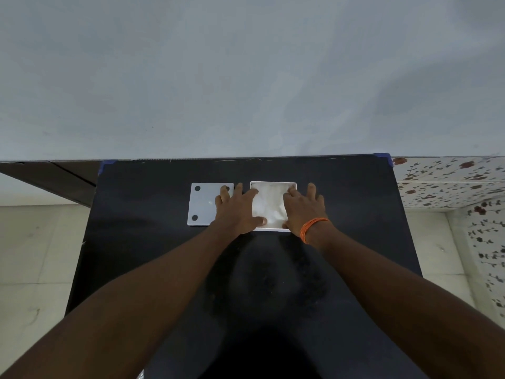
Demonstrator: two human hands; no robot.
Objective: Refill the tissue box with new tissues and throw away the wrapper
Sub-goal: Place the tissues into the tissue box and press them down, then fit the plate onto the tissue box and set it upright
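Observation:
A white square tissue box (273,184) sits open on the black table (153,242), filled with a white pack of tissues (269,206). Its flat white lid (203,203), with dark round pads at the corners, lies just left of the box. My left hand (236,207) rests across the box's left edge and the lid's right side, its thumb and a fingertip on the tissues. My right hand (302,207), with an orange thread at the wrist, lies over the box's right edge with fingers pressing on the tissues. No separate wrapper shows.
A grey wall stands right behind the table's far edge. Pale floor tiles lie to the left, and flower-patterned tiles (448,184) run along the right. The table's far corners carry blue tape.

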